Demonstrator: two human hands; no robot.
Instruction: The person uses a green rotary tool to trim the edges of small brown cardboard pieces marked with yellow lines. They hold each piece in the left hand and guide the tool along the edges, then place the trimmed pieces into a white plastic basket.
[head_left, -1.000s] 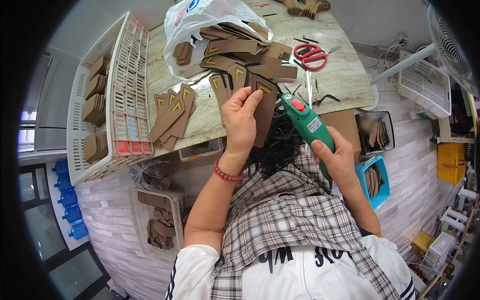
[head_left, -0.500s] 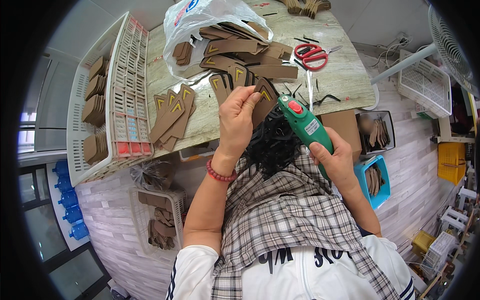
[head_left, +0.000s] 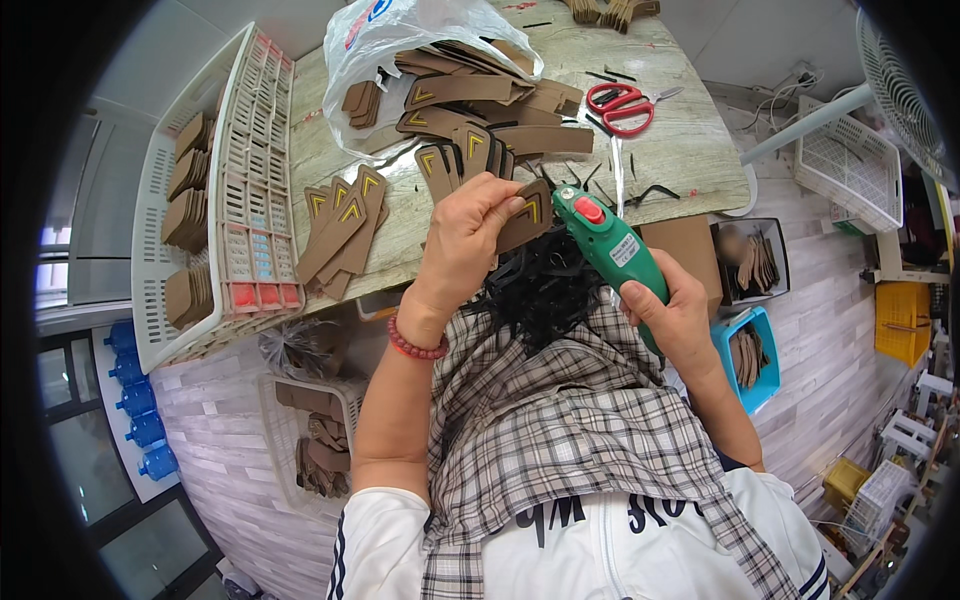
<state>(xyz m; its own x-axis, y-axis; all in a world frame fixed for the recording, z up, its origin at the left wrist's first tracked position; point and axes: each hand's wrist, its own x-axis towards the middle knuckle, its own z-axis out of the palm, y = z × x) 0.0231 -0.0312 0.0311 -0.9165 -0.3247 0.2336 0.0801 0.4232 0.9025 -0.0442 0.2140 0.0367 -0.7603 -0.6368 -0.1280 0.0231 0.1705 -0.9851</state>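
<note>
Gripping the green tool, right hand aims its nose up-left toward the left hand's pinched brown strip.

The tabletop fills the upper centre of the frame. On it, a plastic bag with shaped pieces lies at upper centre, scissors to its right, a fanned stack of pieces lower left. A slatted crate sits at the tabletop's left edge; a bin sits below right.
</note>
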